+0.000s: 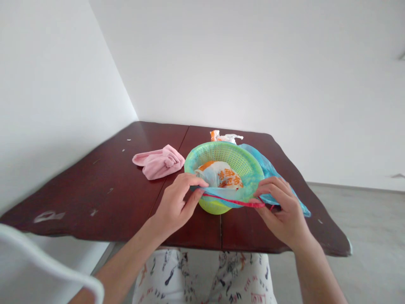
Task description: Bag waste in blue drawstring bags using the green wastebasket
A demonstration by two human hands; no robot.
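Observation:
A green plastic basket (243, 158) with perforated sides stands on the dark red table. Blue film of a plastic bag (268, 166) lies over part of its rim and trails off to the right. My left hand (179, 200) pinches the bag's edge at the basket's front left. At the front right, my right hand (280, 207) is closed on the same edge, where a red drawstring (230, 200) runs between the two hands. Inside the basket rests a crumpled white plastic bag with orange print (224, 175).
A folded pink cloth (161, 162) lies left of the basket. Behind the basket is another crumpled white and orange plastic bag (225, 137). The table (104, 190) meets white walls at the back and left. A blurred white curved bar (53, 264) crosses the lower left.

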